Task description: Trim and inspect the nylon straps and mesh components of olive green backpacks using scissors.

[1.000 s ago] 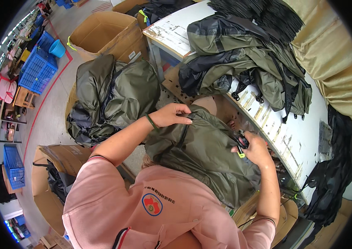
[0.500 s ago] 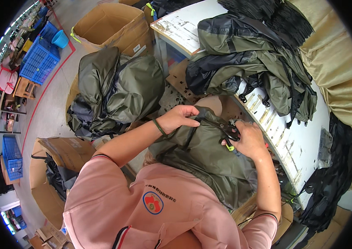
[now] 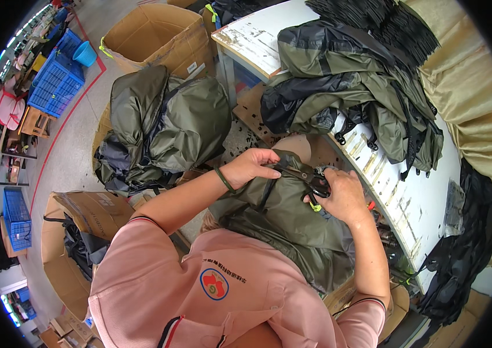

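Note:
An olive green bag (image 3: 292, 226) lies across my lap, in front of my pink shirt. My left hand (image 3: 252, 165), with a dark band on its wrist, pinches the bag's upper edge. My right hand (image 3: 341, 194) is closed around small snips with a yellow-green loop (image 3: 315, 185), their dark blades pointing left toward my left fingers at the bag's black strap. Both hands are close together over the top of the bag.
A pile of olive and black bags (image 3: 350, 87) lies on the white worktable (image 3: 420, 197) to the right. Another heap of olive bags (image 3: 159, 127) sits on the floor at left, by open cardboard boxes (image 3: 153, 35). Blue crates (image 3: 55, 81) stand farther left.
My hands and the bag have shifted slightly while the view tilted. My left hand now grips the bag's top edge closer to the snips.

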The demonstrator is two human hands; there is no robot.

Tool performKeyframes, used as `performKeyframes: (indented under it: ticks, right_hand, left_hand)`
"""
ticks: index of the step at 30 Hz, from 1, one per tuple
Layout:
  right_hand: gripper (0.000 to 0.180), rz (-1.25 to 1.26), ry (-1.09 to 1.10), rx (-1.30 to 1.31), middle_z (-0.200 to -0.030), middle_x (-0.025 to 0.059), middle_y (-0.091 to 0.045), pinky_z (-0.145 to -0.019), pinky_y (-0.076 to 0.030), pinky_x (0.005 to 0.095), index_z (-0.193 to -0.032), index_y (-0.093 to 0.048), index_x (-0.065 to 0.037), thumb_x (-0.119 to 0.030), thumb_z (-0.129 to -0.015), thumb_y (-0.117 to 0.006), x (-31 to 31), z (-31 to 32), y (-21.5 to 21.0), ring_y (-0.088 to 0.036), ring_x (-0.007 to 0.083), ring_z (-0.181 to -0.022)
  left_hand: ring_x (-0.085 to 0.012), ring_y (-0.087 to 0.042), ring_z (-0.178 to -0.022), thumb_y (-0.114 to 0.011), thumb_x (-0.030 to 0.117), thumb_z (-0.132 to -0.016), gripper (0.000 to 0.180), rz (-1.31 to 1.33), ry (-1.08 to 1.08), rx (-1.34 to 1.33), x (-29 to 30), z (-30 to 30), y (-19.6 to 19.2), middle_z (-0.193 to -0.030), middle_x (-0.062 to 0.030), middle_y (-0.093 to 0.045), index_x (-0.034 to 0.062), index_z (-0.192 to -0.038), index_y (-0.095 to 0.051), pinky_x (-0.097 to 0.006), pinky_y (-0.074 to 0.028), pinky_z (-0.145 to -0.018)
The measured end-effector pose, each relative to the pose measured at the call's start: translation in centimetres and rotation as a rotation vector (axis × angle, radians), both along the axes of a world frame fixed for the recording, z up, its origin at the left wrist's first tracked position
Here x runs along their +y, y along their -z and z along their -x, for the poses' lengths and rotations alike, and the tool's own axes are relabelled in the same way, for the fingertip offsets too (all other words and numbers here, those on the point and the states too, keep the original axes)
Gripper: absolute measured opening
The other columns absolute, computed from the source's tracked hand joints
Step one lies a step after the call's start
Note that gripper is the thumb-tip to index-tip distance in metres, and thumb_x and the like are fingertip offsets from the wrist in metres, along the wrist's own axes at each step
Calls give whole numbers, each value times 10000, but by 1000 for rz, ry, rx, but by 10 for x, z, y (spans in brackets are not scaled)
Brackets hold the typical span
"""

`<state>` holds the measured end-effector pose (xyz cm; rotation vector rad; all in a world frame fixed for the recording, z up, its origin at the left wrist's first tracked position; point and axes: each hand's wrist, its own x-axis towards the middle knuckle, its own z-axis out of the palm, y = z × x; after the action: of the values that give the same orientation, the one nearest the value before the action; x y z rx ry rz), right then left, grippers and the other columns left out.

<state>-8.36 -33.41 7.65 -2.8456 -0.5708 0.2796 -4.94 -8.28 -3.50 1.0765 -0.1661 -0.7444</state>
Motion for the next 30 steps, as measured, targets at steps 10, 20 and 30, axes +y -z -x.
performKeyframes:
  ticks: [10, 20, 30]
  right_hand:
    - [469, -43, 6, -20, -672, 85, -633, -740, -407, 359, -724, -578, -58, -458, -621, -799, -1, 3, 2, -612, 283, -689]
    - [515, -53, 12, 4, -710, 91, -631, -750, -385, 361, -770, -574, -56, -498, -620, -791, -2, 9, -1, -608, 277, -740]
    - [440, -35, 20, -24, -686, 121, -621, -724, -407, 385, -771, -581, -55, -411, -631, -799, -9, -3, 2, -594, 317, -709]
  left_hand:
    - [-68, -559, -902, -688, -22, -786, 232, -2, 16, 28, 1, -1, -3, -980, 14, -614, 51, -989, -604, -227, -449, -837]
    - [-67, -553, -898, -694, -13, -776, 224, -5, 16, 14, -2, 4, -4, -964, 18, -620, 53, -973, -610, -232, -433, -848]
    - [-103, -567, -938, -704, 56, -794, 258, -65, 28, -58, 7, -5, -18, -1018, -21, -628, 25, -1037, -622, -268, -453, -861]
